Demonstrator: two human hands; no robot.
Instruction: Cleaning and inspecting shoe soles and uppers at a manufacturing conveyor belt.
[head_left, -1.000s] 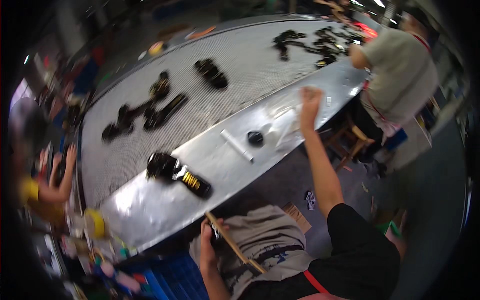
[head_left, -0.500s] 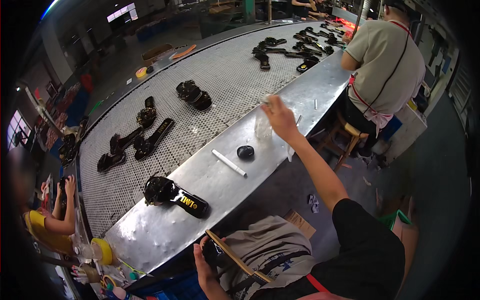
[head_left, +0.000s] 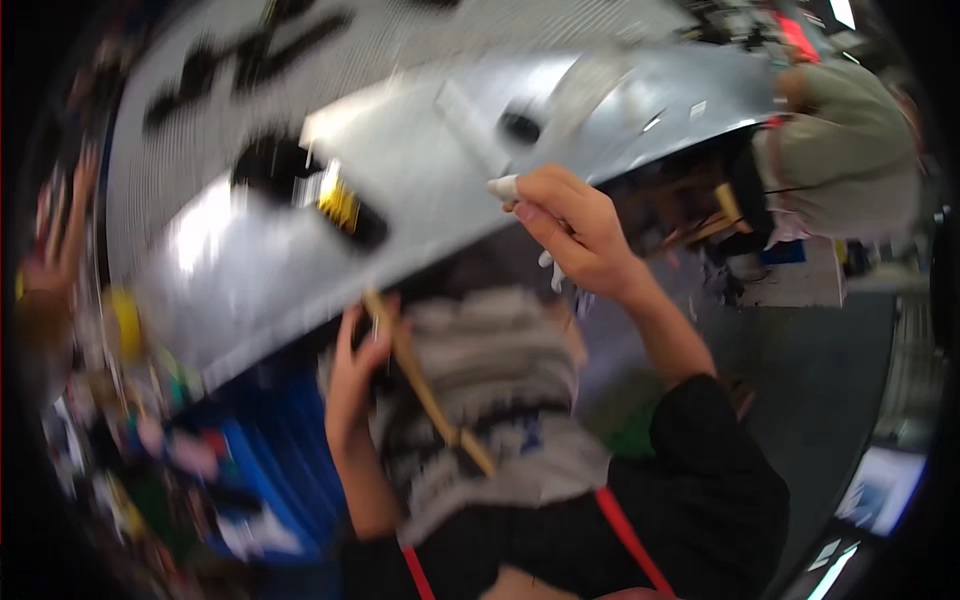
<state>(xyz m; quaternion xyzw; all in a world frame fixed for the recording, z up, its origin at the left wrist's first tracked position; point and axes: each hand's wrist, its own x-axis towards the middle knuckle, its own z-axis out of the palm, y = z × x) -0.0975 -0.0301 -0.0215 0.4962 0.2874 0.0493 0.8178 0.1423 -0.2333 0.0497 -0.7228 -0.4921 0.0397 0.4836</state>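
Observation:
In my left hand (head_left: 352,380) I hold a sandal (head_left: 424,385) on edge over my lap; the tan rim of its sole shows and my fingers wrap its darker side. My right hand (head_left: 580,228) is closed on a small white-tipped stick (head_left: 503,188), raised over the bench's near edge. Its exact kind is not clear through the blur. Beyond that hand, a white pen-like tube (head_left: 468,122) and a round black lump (head_left: 520,125) lie on the metal bench (head_left: 400,230). Left of them rests a black sandal (head_left: 350,212) with gold print on its insole.
Behind the bench runs a grey mesh conveyor (head_left: 390,55) carrying dark sandals. At the right a person in a light shirt (head_left: 845,150) sits by the bench. Another person's hand (head_left: 72,215) shows at the far left. Blue cloth (head_left: 285,480) hangs below the bench.
My right hand has come back toward me from the clear bottle, with the white-tipped stick in it. My view has swung downward, and the left hand still grips the sandal.

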